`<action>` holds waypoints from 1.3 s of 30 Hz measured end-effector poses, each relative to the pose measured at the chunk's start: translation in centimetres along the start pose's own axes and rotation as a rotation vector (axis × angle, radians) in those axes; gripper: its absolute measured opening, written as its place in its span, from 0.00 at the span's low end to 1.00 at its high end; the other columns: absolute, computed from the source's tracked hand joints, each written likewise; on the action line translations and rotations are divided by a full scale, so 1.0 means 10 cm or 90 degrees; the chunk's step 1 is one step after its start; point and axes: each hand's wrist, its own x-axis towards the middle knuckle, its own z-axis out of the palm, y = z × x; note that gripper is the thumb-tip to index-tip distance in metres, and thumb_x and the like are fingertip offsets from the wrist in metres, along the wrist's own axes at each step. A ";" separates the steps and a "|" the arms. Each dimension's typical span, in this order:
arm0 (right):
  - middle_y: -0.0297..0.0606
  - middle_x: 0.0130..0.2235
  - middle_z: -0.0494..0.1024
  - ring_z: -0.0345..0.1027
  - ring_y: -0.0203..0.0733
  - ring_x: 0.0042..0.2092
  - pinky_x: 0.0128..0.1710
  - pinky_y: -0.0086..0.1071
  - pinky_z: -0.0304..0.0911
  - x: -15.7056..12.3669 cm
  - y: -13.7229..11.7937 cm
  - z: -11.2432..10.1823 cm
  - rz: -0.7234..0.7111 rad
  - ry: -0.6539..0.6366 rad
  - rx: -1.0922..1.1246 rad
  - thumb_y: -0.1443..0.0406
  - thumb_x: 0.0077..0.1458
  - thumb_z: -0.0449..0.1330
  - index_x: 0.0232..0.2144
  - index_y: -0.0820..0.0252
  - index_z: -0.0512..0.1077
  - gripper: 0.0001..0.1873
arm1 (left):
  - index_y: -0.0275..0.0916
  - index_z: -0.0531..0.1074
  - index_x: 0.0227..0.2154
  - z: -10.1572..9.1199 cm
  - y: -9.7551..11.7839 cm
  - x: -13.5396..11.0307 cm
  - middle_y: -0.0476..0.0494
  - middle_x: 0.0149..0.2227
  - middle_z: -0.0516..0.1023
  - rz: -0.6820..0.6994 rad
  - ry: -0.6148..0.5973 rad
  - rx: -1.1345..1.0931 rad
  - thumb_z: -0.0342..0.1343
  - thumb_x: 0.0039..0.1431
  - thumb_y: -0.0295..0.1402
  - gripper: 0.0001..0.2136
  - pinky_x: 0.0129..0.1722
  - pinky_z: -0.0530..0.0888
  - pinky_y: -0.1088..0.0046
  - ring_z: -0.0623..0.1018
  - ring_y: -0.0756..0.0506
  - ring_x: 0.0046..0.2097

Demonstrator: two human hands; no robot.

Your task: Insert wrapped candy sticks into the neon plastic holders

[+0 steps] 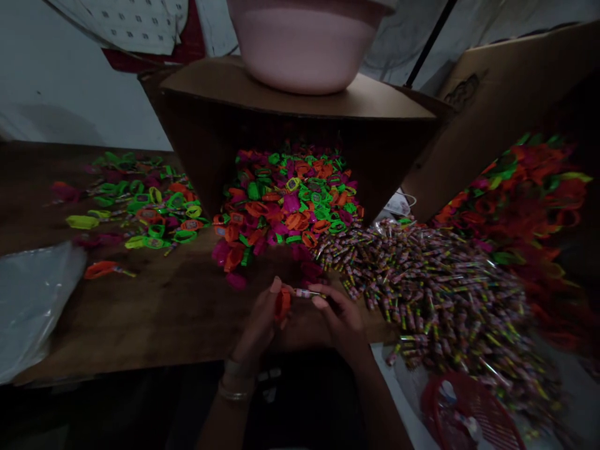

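Observation:
At the front of the wooden table, my left hand (261, 315) is closed on an orange plastic toy watch (282, 304). My right hand (341, 317) pinches a thin printed tube (305, 293) between thumb and fingers. The tube lies sideways, its left end up against the toy watch; my fingers partly hide where the two meet. Just beyond my hands, a heap of bright toy watches (300, 203) in orange, green, pink and yellow spills out of a cardboard box (187, 144) on its side. Right of my hands spreads a large pile of similar tubes (422, 275).
Several watches with tubes (154, 215) lie scattered at the left, beyond clear plastic bags (35, 300). A pink basin (309, 47) stands on the box. Another open box (497, 81) with colourful pieces is at the right, and a red basket (473, 412) is at the lower right.

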 end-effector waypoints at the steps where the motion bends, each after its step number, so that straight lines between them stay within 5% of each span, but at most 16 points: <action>1: 0.39 0.38 0.81 0.73 0.44 0.42 0.44 0.36 0.67 0.00 -0.01 -0.02 -0.002 -0.001 0.002 0.62 0.50 0.60 0.34 0.55 0.78 0.10 | 0.34 0.70 0.24 0.01 0.01 -0.01 0.53 0.18 0.67 0.009 -0.020 0.030 0.55 0.43 0.59 0.27 0.12 0.54 0.81 0.61 0.56 0.16; 11: 0.36 0.37 0.81 0.73 0.42 0.42 0.44 0.33 0.66 0.04 -0.03 -0.15 -0.050 -0.100 -0.035 0.66 0.52 0.61 0.35 0.54 0.78 0.08 | 0.38 0.63 0.18 0.04 0.16 -0.14 0.55 0.14 0.60 0.072 -0.134 0.254 0.47 0.53 0.56 0.24 0.15 0.55 0.78 0.58 0.55 0.15; 21: 0.38 0.36 0.80 0.70 0.43 0.39 0.39 0.34 0.63 0.06 -0.09 -0.25 -0.275 -0.122 -0.303 0.74 0.53 0.52 0.37 0.54 0.77 0.16 | 0.36 0.69 0.24 0.01 0.14 -0.14 0.52 0.19 0.68 0.108 -0.147 0.357 0.54 0.50 0.43 0.14 0.21 0.61 0.78 0.64 0.53 0.21; 26: 0.39 0.35 0.80 0.72 0.44 0.39 0.40 0.37 0.64 0.04 -0.05 -0.19 -0.217 -0.096 -0.304 0.73 0.51 0.54 0.34 0.54 0.76 0.14 | 0.38 0.71 0.39 -0.02 -0.07 -0.21 0.42 0.41 0.77 0.186 -0.050 0.354 0.62 0.42 0.37 0.19 0.41 0.71 0.68 0.75 0.44 0.42; 28: 0.39 0.37 0.80 0.73 0.44 0.40 0.41 0.38 0.65 0.04 -0.04 -0.15 -0.151 -0.073 -0.223 0.70 0.52 0.56 0.35 0.54 0.75 0.10 | 0.39 0.72 0.40 -0.04 -0.03 -0.19 0.41 0.43 0.77 0.187 -0.012 0.360 0.65 0.38 0.34 0.21 0.47 0.70 0.64 0.74 0.41 0.45; 30: 0.39 0.40 0.79 0.73 0.43 0.43 0.42 0.36 0.66 0.04 -0.04 -0.11 -0.074 -0.035 -0.090 0.66 0.53 0.57 0.45 0.54 0.72 0.16 | 0.39 0.72 0.37 -0.12 0.16 -0.11 0.43 0.38 0.78 0.145 -0.002 0.273 0.65 0.41 0.36 0.18 0.45 0.72 0.63 0.76 0.41 0.42; 32: 0.37 0.38 0.79 0.73 0.41 0.41 0.41 0.34 0.67 0.04 -0.03 -0.12 -0.017 0.027 0.023 0.64 0.53 0.59 0.56 0.54 0.62 0.27 | 0.39 0.71 0.39 -0.25 0.47 0.03 0.43 0.38 0.78 0.156 0.028 0.035 0.62 0.46 0.43 0.19 0.42 0.74 0.65 0.77 0.42 0.42; 35: 0.33 0.30 0.77 0.72 0.38 0.34 0.38 0.33 0.67 0.03 0.05 -0.19 0.024 0.094 0.073 0.62 0.52 0.60 0.60 0.57 0.57 0.34 | 0.40 0.68 0.41 -0.50 0.87 0.25 0.40 0.43 0.76 0.353 0.109 -0.372 0.52 0.50 0.57 0.25 0.43 0.75 0.67 0.75 0.42 0.49; 37: 0.32 0.28 0.77 0.72 0.38 0.32 0.36 0.33 0.67 0.02 0.16 -0.27 0.038 0.105 0.066 0.60 0.51 0.60 0.57 0.59 0.61 0.32 | 0.41 0.67 0.40 -0.60 0.95 0.36 0.42 0.44 0.76 0.350 0.125 -0.410 0.51 0.52 0.56 0.23 0.41 0.76 0.70 0.76 0.45 0.47; 39: 0.34 0.28 0.78 0.72 0.40 0.31 0.35 0.34 0.68 0.05 0.28 -0.34 0.046 0.105 0.025 0.59 0.49 0.60 0.53 0.59 0.66 0.28 | 0.43 0.68 0.41 -0.60 0.84 0.46 0.45 0.44 0.77 0.287 0.101 -0.231 0.55 0.52 0.50 0.19 0.38 0.76 0.71 0.78 0.47 0.42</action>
